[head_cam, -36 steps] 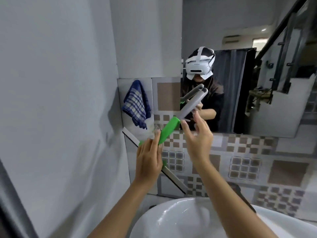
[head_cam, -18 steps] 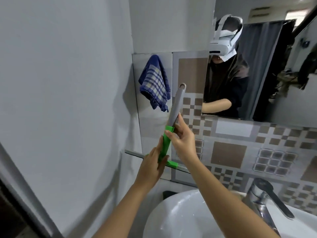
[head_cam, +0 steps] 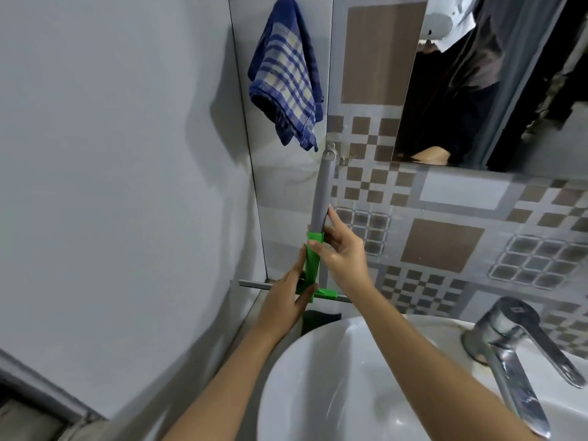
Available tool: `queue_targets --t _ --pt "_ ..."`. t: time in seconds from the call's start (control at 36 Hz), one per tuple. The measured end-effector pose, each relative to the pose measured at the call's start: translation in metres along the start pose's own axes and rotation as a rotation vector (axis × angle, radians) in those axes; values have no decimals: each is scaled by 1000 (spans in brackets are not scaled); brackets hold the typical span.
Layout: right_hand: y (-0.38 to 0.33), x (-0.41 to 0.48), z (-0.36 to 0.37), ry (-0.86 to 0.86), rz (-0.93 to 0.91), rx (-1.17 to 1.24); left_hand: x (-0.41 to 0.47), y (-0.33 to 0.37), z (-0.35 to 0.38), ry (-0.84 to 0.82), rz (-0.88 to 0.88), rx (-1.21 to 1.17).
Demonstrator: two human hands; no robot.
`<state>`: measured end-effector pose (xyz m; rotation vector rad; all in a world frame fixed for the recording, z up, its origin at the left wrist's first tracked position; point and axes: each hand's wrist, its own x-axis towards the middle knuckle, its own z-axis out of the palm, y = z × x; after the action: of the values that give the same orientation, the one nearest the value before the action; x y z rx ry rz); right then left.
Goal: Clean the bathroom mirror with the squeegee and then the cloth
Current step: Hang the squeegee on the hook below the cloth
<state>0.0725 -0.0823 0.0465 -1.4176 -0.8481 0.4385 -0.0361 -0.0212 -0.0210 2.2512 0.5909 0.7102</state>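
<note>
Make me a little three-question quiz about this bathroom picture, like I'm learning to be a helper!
1. True or false: the checked cloth hangs on the wall, untouched.
2. Which hand holds the squeegee where grey handle meets green neck? A) left hand B) right hand
3. Fill in: the squeegee's handle points ____, with its blade at the bottom.

Key
1. True; neither hand is near it.
2. B; the left hand has its grip lower, on the green part by the blade.
3. Up, towards a metal hook on the tiles, above the white sink.
</note>
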Motion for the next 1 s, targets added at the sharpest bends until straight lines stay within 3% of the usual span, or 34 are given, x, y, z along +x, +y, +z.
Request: queue_targets --t 0.36,1.0 --pt "20 7 -12 6 88 37 11 -18 21 -116 -37 62" --pt "33 7 -6 -35 49 -24 8 -33 25 -76 -34 14"
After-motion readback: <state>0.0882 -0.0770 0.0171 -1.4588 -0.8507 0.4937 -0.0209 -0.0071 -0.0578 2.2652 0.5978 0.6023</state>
